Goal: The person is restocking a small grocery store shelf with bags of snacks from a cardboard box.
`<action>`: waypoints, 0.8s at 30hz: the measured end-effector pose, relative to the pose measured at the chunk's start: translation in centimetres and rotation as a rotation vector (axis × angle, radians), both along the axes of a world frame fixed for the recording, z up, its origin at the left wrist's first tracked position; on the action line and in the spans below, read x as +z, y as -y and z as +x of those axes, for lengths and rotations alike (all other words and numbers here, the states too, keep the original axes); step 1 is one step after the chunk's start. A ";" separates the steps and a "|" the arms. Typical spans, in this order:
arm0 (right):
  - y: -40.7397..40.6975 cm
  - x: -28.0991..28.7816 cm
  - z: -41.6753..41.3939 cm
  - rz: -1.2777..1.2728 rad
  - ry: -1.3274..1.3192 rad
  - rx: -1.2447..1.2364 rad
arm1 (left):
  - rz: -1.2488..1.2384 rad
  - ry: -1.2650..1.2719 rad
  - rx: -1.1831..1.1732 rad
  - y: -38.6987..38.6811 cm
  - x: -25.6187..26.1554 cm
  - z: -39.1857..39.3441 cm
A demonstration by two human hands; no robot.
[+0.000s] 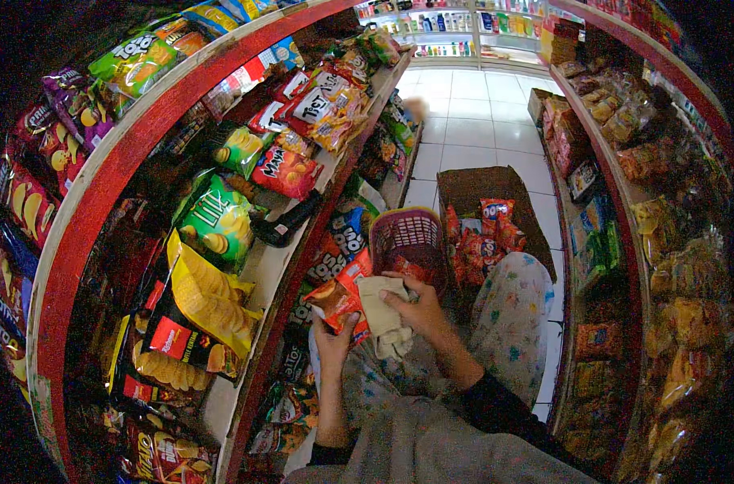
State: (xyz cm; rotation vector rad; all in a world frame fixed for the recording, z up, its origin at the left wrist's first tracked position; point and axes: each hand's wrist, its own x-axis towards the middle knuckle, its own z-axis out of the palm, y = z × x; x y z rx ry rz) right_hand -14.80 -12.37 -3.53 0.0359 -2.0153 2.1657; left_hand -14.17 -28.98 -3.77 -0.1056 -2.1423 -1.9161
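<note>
My left hand [335, 340] grips the lower end of a red snack packet [333, 297], with the thumb on its front. In my right hand [420, 305] is a folded cream cloth [381, 307], which overlaps the packet's right side. Just beyond both hands stands a pink plastic basket [405, 221] with a latticed wall; red packaging shows inside it. To the basket's right, an open cardboard box [481, 181] on the floor holds several red snack packets [480, 253]. The cloth hides part of the packet that my left hand holds.
Red-edged shelves [282, 302] on the left carry bagged chips [218, 218] and a black object [288, 221]. Another shelf [602, 145] on the right is stacked with bagged snacks [684, 330]. White floor tiles [466, 109] run between them towards shelves of bottles [442, 23].
</note>
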 end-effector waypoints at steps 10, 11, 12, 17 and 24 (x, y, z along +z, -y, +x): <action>-1.0 0.0 -0.5 -0.238 0.109 -0.103 | -0.192 -0.080 -0.030 0.2 -0.7 0.3; -0.6 -0.3 -0.5 -0.103 0.019 -0.057 | -0.063 -0.049 0.018 0.2 -1.1 0.0; -0.3 -0.6 -0.4 0.031 -0.068 -0.011 | 0.064 -0.014 0.064 0.1 -1.1 -0.1; -1.3 -1.1 -1.0 -0.167 -0.073 -0.122 | -0.021 0.167 -0.075 1.7 -1.0 0.3; -2.7 0.7 -0.3 -0.109 0.056 0.241 | 0.594 0.329 -0.179 1.4 -0.9 0.2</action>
